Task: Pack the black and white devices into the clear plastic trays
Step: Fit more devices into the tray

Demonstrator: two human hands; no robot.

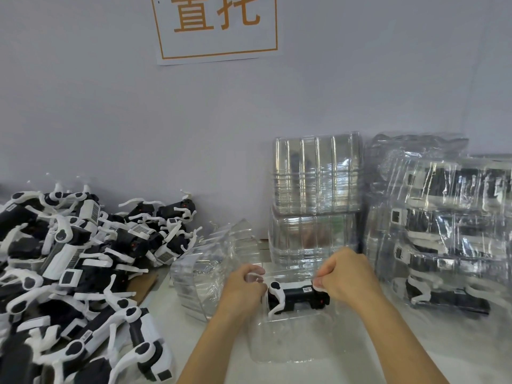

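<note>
A black and white device [296,298] lies in an open clear plastic tray [288,342] on the white table in front of me. My left hand [243,286] pinches the tray's clear edge at the device's left end. At the device's right end, my right hand [349,275] has its fingers curled, pinching the tray's edge. A big heap of loose black and white devices [69,261] fills the left side of the table.
A fanned row of empty clear trays [210,261] leans left of my hands. Stacked empty trays [315,200] stand against the wall behind. Packed trays holding devices [448,231] are piled at the right. A paper sign [219,26] hangs on the wall.
</note>
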